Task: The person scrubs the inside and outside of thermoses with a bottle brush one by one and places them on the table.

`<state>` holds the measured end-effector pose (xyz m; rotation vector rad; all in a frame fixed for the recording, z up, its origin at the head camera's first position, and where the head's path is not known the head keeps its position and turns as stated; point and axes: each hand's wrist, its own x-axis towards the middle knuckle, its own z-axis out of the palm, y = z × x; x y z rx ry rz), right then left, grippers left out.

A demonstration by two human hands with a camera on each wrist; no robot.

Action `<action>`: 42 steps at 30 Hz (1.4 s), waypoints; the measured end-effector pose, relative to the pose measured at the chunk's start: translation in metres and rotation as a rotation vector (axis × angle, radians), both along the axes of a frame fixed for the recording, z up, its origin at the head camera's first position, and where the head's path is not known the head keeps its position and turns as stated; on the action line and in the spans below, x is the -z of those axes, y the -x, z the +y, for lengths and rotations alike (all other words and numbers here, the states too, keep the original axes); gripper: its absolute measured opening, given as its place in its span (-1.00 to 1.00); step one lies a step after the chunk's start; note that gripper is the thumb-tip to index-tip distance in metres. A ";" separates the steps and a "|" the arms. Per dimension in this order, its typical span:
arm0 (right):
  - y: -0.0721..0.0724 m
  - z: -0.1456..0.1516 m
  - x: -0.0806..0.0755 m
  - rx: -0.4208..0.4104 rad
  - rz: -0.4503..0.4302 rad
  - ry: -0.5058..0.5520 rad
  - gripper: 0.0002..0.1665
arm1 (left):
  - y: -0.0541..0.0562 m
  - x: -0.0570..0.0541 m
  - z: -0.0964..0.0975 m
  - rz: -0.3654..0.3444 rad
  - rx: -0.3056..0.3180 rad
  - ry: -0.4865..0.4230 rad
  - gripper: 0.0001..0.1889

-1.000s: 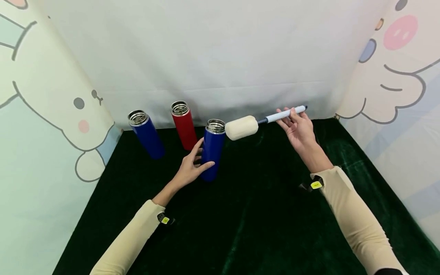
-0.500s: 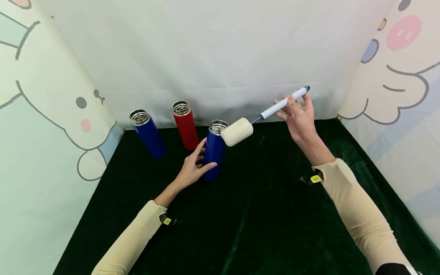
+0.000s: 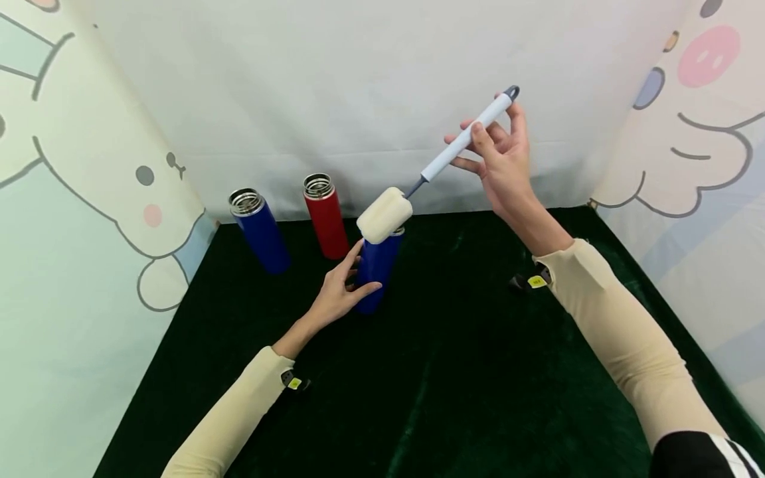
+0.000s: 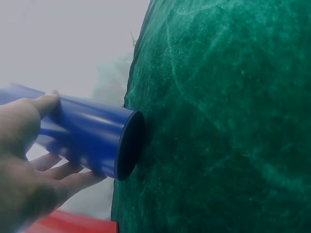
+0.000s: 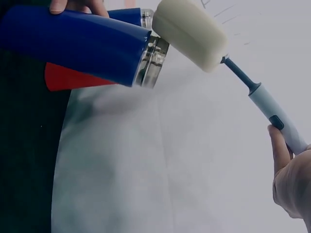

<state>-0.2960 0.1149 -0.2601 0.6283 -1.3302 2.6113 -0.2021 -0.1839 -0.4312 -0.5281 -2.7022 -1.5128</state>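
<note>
My left hand grips the side of a blue bottle, thumb in front and fingers behind; the bottle stands on the cloth in the left wrist view. High on the right, my right hand pinches the pale blue handle of a bottle brush. Its cream sponge head hangs slanted over the mouth of that bottle and hides most of its steel rim in the head view. From the right wrist view, the sponge lies outside the mouth, close to the steel neck.
Behind and left stand a red bottle and a second blue bottle, both uncapped with steel mouths. Dark green velvet cloth covers the table. A white backdrop rises at the rear, with cartoon-printed panels on both sides.
My right hand has risen and moved left, tilting the brush more steeply, and its sponge has shifted left over the bottle's mouth. My left hand keeps its grip on the blue bottle.
</note>
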 end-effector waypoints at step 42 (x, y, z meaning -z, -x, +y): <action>0.010 0.001 -0.021 0.209 0.184 -0.262 -0.25 | 0.000 0.002 -0.002 -0.032 -0.004 -0.016 -0.06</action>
